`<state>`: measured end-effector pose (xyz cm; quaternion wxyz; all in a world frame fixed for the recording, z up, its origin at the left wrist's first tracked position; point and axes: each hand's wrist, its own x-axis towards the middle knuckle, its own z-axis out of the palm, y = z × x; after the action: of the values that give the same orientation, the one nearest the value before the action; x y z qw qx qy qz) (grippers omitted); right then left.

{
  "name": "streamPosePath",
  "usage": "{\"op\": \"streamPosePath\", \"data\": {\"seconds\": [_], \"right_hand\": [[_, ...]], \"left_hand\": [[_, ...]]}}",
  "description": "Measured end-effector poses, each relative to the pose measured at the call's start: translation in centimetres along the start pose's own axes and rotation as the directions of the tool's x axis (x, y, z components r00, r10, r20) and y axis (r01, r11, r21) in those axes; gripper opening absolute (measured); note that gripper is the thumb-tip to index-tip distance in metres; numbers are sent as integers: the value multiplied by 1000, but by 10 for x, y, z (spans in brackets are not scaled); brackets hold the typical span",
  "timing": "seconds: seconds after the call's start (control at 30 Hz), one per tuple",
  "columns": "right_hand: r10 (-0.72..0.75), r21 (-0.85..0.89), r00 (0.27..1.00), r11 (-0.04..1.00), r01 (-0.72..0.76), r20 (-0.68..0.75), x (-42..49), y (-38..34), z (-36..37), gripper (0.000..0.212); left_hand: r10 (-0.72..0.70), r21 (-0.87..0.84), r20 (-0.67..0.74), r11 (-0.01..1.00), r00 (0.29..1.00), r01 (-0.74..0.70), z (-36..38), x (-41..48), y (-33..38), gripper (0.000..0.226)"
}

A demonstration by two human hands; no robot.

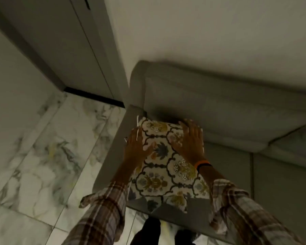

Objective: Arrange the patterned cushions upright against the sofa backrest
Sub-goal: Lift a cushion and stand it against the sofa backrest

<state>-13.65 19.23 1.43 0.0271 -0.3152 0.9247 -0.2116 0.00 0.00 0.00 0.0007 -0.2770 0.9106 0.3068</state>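
A patterned cushion, cream with dark vine lines and yellow and blue flowers, is at the left end of the grey sofa seat. Its top edge is near the base of the sofa backrest. My left hand grips the cushion's upper left edge, thumb on its front. My right hand lies flat with spread fingers on the cushion's upper right part. An orange band is on my right wrist. Whether the cushion leans on the backrest or is held off it, I cannot tell.
The sofa armrest runs along the cushion's left side. Marble floor tiles lie to the left, with a grey door and white wall beyond. My feet are at the sofa's front edge.
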Motion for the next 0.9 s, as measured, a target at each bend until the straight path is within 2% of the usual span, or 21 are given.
{"op": "streamPosePath", "data": {"seconds": [0.07, 0.1, 0.17, 0.2, 0.23, 0.3, 0.4, 0.47, 0.5, 0.57, 0.6, 0.63, 0.7, 0.8, 0.9], "right_hand": [[292, 157, 955, 942, -296, 46, -8, 27, 21, 90], [453, 232, 884, 853, -468, 117, -16, 41, 32, 100], [661, 411, 686, 558, -720, 303, -31, 69, 49, 130], [683, 503, 619, 406, -763, 387, -33, 76, 53, 142], [672, 563, 589, 300, -770, 448, -36, 87, 60, 148], [635, 594, 572, 213, -776, 519, -40, 107, 65, 142], [611, 635, 556, 110, -764, 563, -41, 126, 58, 122], [583, 670, 580, 80, -738, 569, -39, 130, 42, 103], [564, 689, 602, 78, -721, 566, -41, 131, 31, 87], [547, 740, 647, 71, -669, 532, -50, 139, 14, 53], [560, 765, 660, 72, -640, 500, -56, 144, 2, 46], [586, 778, 659, 75, -624, 472, -62, 150, -12, 48], [623, 789, 661, 112, -604, 418, -74, 166, -40, 68], [685, 750, 616, 152, -644, 390, -105, 220, -74, 68], [722, 743, 578, 132, -656, 382, -143, 292, -104, 102]], "left_hand": [[-166, -195, 102, 964, 981, 183, 23, 4, -9, 88], [-238, -270, 177, 921, 955, 279, 33, 4, -12, 88], [-341, -436, 275, 789, 899, 433, 46, 8, -15, 98], [-373, -506, 280, 726, 885, 466, 48, 11, -13, 105], [-389, -547, 279, 687, 878, 478, 50, 16, -11, 112], [-400, -580, 269, 659, 876, 479, 54, 26, -8, 117], [-382, -573, 216, 696, 899, 433, 47, 31, 10, 102], [-326, -579, 159, 734, 932, 355, 42, 31, 28, 92], [-294, -587, 148, 742, 944, 323, 40, 30, 39, 88], [-225, -614, 132, 746, 965, 257, 41, 27, 62, 88], [-185, -621, 116, 754, 976, 217, 43, 25, 76, 91], [-160, -612, 114, 766, 981, 196, 49, 22, 89, 96], [-137, -587, 125, 788, 983, 185, 67, 19, 117, 100], [-119, -542, 179, 816, 977, 199, 108, 9, 172, 98], [-68, -513, 289, 831, 955, 215, 158, -3, 234, 109]]}}
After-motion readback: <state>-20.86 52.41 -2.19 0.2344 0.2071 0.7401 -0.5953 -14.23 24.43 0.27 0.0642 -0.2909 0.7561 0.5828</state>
